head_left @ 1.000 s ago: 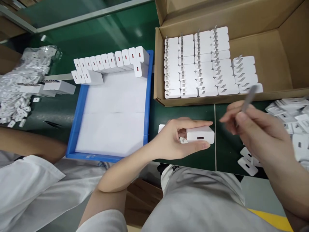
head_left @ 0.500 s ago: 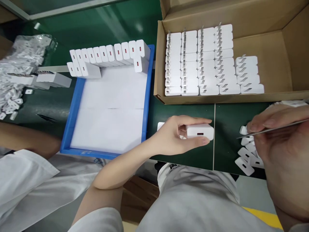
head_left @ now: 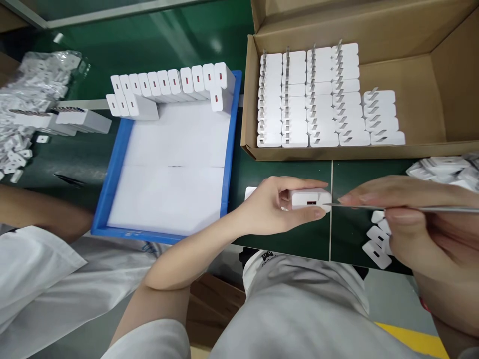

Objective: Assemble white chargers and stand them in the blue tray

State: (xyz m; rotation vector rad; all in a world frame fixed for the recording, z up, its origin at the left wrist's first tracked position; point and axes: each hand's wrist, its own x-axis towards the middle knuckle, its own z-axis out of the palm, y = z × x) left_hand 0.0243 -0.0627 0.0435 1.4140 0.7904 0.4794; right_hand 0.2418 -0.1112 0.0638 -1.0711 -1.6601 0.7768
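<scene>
Left hand (head_left: pixel 279 207): closed around a white rectangular plastic charger block (head_left: pixel 310 199), fingers over the top and thumb underneath. It pins the block on the dark green work surface (head_left: pixel 284 169), just in front of the brown cardboard box (head_left: pixel 337 152). The port face is turned toward the right hand (head_left: pixel 411 224).

Right hand: fingers pinched narrow on the shaft of slim metal tweezers (head_left: pixel 392 208). The tip touches the block's port end. Whether the tip carries anything is too small to tell.

Small flat white plastic pieces (head_left: pixel 377 239) lie loose just below the right hand. One more white piece (head_left: pixel 250 193) sits beside the left wrist.

Progress, as I judge it from the layout:
- The blue plastic tray with a white liner (head_left: pixel 112 184) holds one row of upright white chargers (head_left: pixel 175 82) along its far rim, plus a few starting a second row. Most of the liner is bare, so the tray is at an early stage.
- The box holds pronged white chargers (head_left: pixel 299 99) in four columns and a shorter fifth. That is far more than the tray holds.
- One block is in hand under the tweezers, not yet set in either place.

At far left, another person's forearm (head_left: pixel 37 214) rests near a clear bag of small white parts (head_left: pixel 33 94).
</scene>
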